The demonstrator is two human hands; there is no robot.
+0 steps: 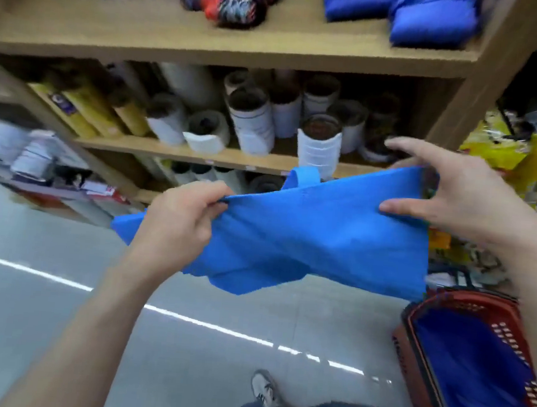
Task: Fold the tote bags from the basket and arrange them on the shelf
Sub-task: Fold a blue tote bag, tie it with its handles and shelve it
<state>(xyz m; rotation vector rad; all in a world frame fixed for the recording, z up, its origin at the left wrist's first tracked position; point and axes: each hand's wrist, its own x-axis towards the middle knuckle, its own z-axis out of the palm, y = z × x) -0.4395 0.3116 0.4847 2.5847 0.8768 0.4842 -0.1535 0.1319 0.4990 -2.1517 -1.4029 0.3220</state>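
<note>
Fingers of the left hand [178, 218], toward nine o'clock, curl round the top edge of the blue tote bag [322, 240], stretched mid-air at centre. At three o'clock the right hand [453, 196] pinches its corner, forefinger straight. Red basket [463, 301] at five o'clock.

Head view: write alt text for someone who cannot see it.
A person's left hand and right hand stretch a blue tote bag before a wooden shelf of folded bags. A red basket holding more blue fabric sits on the floor.
</note>
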